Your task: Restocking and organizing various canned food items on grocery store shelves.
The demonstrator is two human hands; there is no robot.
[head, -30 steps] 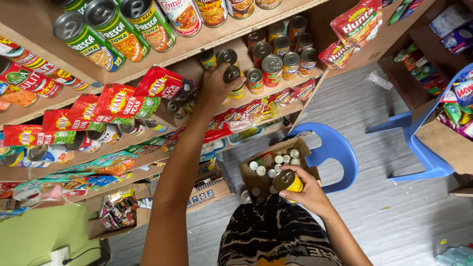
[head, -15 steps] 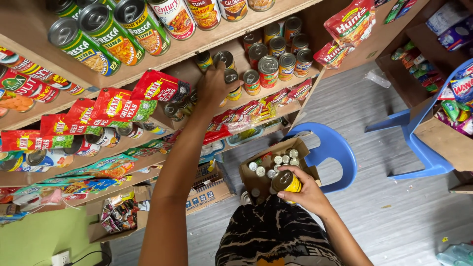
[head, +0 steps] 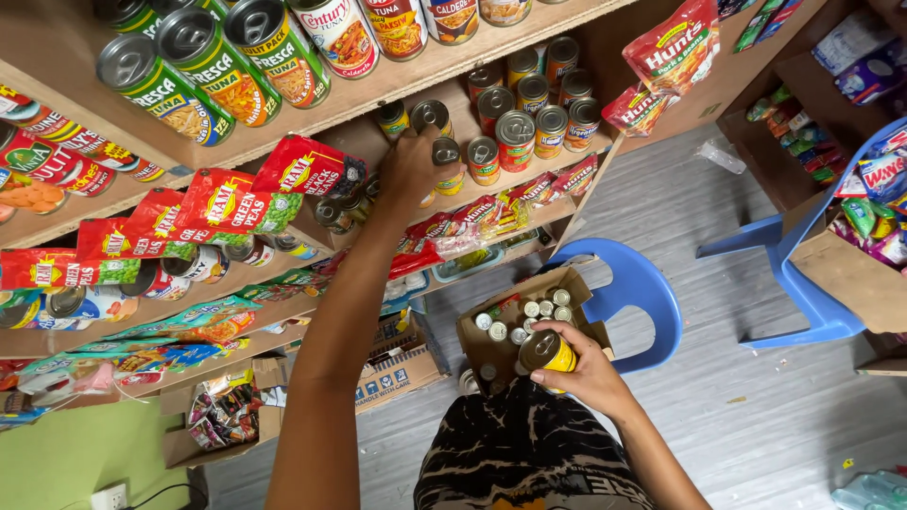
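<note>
Left hand [head: 408,170]: fingers curled narrow around a small can [head: 447,151] on the middle wooden shelf [head: 605,151], arm stretched up to it. The can stands upright, lid toward the camera, and touches the fingertips. Just beside the fingers on the outer side, a row of similar tins [head: 529,132] with red and yellow labels, stacked two deep. Just above the knuckles, two more small cans [head: 413,117] at the shelf's back. On the other side of the hand, red pouches of peas and beans [head: 236,203] hang along the shelf edge. Top shelf above the fingers: big green-labelled tuna cans [head: 203,71] lying on their sides.

Right hand [head: 586,373]: fingers wrapped around a yellow-labelled can [head: 545,352], firm grip, lid tilted up. It's held low, near the lap, just over the edge of an open cardboard box [head: 576,283]. Inside the box, right beside the fingertips, more small cans [head: 529,316] stand upright, lids showing. The box sits on a blue plastic chair [head: 647,293]. A second blue chair [head: 803,283] is well apart on the grey floor.
</note>
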